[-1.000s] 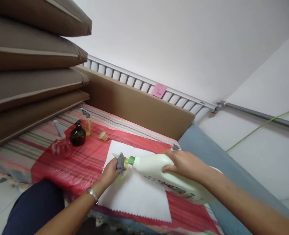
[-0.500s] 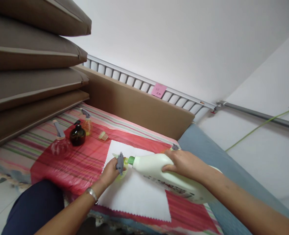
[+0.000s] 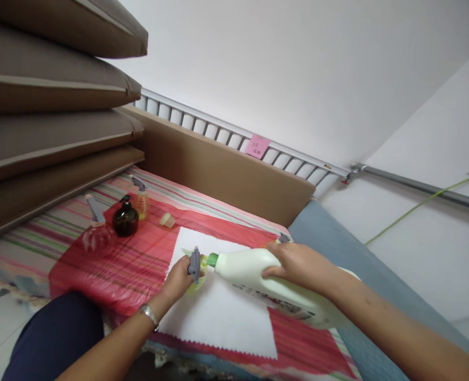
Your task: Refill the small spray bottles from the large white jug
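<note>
My right hand [image 3: 290, 262] grips a large pale-green detergent bottle [image 3: 254, 267], tipped nearly level with its green spout pointing left. That spout meets the mouth of a small clear bottle [image 3: 197, 283] with yellow-green liquid in it, standing over the white cloth [image 3: 226, 312]. Closed around a grey spray head [image 3: 195, 265] is my left hand [image 3: 181, 275], right beside the small bottle. Whether its hidden fingers also steady that bottle I cannot tell. A pale pointed piece [image 3: 187, 252] shows just behind the left hand.
On the red plastic sheet [image 3: 139, 264] at left stand a clear pump bottle [image 3: 97, 238], a dark brown pump bottle [image 3: 125, 219] and a yellowish spray bottle [image 3: 141, 203]. A small beige block [image 3: 167, 220] lies nearby. Stacked brown cushions [image 3: 60, 90] rise at left; a brown board [image 3: 218, 164] runs behind.
</note>
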A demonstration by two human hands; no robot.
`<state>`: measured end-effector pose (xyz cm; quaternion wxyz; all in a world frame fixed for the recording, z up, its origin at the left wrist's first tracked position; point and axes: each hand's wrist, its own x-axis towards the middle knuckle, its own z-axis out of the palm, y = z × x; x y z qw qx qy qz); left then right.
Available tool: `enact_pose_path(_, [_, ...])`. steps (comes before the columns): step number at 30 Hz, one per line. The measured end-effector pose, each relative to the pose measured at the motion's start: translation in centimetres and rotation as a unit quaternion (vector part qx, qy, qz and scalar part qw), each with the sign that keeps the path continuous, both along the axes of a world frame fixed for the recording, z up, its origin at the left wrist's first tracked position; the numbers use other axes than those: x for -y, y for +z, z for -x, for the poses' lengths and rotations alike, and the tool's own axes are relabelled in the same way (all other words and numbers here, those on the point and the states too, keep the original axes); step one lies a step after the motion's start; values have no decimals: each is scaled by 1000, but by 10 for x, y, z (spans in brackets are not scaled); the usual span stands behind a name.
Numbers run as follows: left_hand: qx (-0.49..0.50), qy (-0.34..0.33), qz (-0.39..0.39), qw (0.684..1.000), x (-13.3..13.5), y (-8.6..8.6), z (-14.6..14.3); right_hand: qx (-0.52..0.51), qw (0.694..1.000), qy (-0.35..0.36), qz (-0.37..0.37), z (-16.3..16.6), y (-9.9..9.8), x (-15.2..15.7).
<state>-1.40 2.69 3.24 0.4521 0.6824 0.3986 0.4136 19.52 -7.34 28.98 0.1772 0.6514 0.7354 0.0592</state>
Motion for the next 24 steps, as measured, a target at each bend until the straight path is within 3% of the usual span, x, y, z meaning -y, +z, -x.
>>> enact_pose_path(18, [9, -3, 0, 1000, -1, -1, 0, -4, 1000, 0, -2, -2, 0, 1])
enact_pose_path(24, [23, -13, 5, 1000, -1, 1, 1, -53, 998, -20, -4, -6, -10, 4])
